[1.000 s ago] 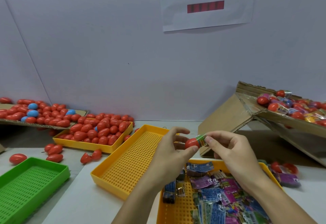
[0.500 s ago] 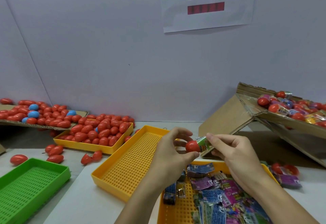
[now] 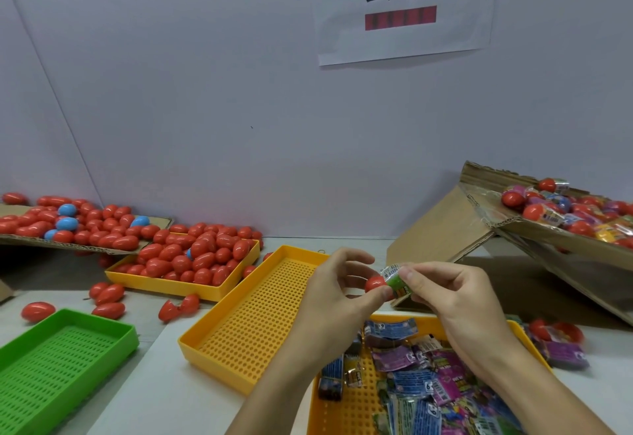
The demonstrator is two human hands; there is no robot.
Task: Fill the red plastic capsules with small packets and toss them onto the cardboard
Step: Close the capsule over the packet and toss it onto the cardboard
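The left hand (image 3: 337, 297) holds a red capsule (image 3: 375, 284) up in the air, above the gap between two yellow trays. Its thumb and one finger pinch the capsule, and the other fingers curl loosely above it. The right hand (image 3: 455, 301) pinches a small green packet (image 3: 397, 280) between thumb and first finger, and the packet touches the open end of the capsule. The other right fingers are bent in toward the palm. The fingers hide most of the capsule, so it may be only one half of it; I cannot tell how far in the packet sits.

Under the hands is a yellow tray of packets (image 3: 346, 410), blue, purple and green ones in a heap. The bottom edge cuts this tray off. Beside it on the left is an empty yellow tray (image 3: 239, 325), and further left a green tray (image 3: 68, 349), also cut off.

Far back on the left, a yellow tray of red capsules (image 3: 191, 263) stands full. Behind it a flat cardboard sheet (image 3: 41, 241) carries more red ones and a few blue ones. Some loose capsules lie on the white table (image 3: 164, 393).

On the right a tilted cardboard (image 3: 534, 232) holds filled capsules and packets. The right edge cuts it off. A paper sign (image 3: 400, 6) hangs on the wall.
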